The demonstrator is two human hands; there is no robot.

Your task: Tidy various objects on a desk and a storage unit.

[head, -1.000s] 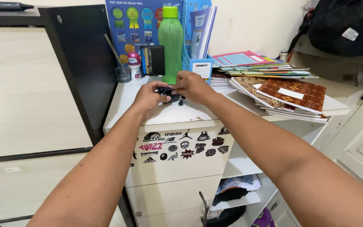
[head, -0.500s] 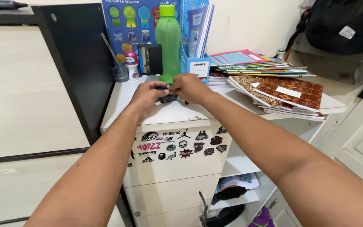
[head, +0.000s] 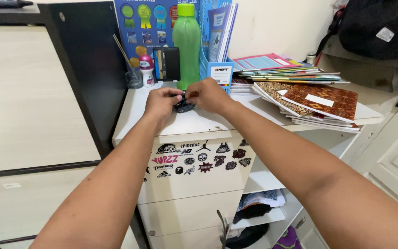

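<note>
Small black object [head: 184, 106], kind unclear, pinched between the fingers of left hand [head: 161, 102] and right hand [head: 209, 94], near the table [head: 199, 122] front edge; handling appears under way, unfinished.

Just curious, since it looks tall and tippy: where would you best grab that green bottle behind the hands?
Probably around the narrower waist of the green bottle, coming from the front right. It stands upright, with a black wallet close on its left and a blue file holder close on its right.

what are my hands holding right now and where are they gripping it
Both the left hand and right hand pinch a small black object by its upper edge, just above the cabinet top.
</note>
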